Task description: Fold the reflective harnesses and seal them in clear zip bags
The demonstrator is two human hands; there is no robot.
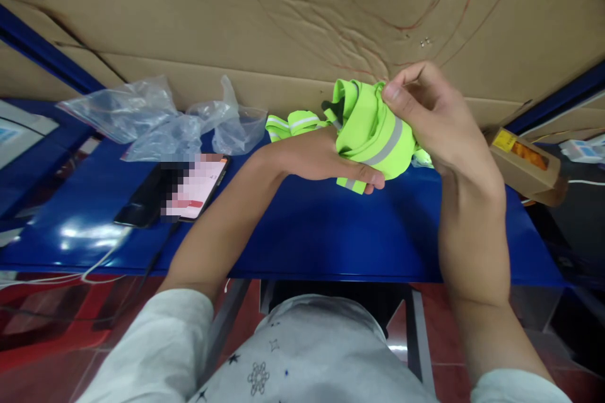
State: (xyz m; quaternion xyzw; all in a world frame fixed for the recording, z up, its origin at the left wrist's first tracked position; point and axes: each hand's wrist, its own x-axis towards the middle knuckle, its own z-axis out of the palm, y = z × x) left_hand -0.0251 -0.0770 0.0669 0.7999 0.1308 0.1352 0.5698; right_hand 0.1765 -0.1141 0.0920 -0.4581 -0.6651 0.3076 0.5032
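A bundle of neon-green reflective strap [366, 123], with a grey stripe along it, is held above the blue table [331, 233]. My left hand [321, 154] wraps around its lower left side, fingers showing under the front. At the upper right edge, my right hand [432, 110] pinches the fabric between thumb and fingers. A dark piece, perhaps a buckle, pokes out at the bundle's left. Behind my left wrist lies more green strap [297, 123] with a pale stripe. A small clear plastic piece with green in it [422, 158] shows between the bundle and my right wrist.
Crumpled clear plastic bags [155, 116] lie at the back left. Nearer are a lit phone [203, 189] and a black device [142, 198] with a white cable. A cardboard box [524, 167] stands at the right. Cardboard sheeting [189, 19] backs the table.
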